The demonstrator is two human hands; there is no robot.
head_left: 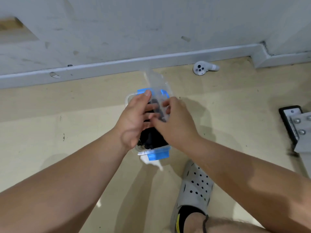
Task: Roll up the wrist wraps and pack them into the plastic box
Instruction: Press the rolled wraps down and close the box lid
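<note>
A clear plastic box with blue clips stands on the floor in the middle of the view. Black wrist wraps fill its near end. Over the box I hold a bagged wrist wrap: a dark wrap inside a clear plastic bag whose loose end sticks up towards the wall. My left hand grips it from the left, thumb along the top. My right hand pinches it from the right. The hands hide the middle of the box.
A white handheld controller lies by the baseboard at the back right. A black and metal bracket with bolts sits at the right edge. My foot in a grey perforated clog rests just in front of the box on the beige floor.
</note>
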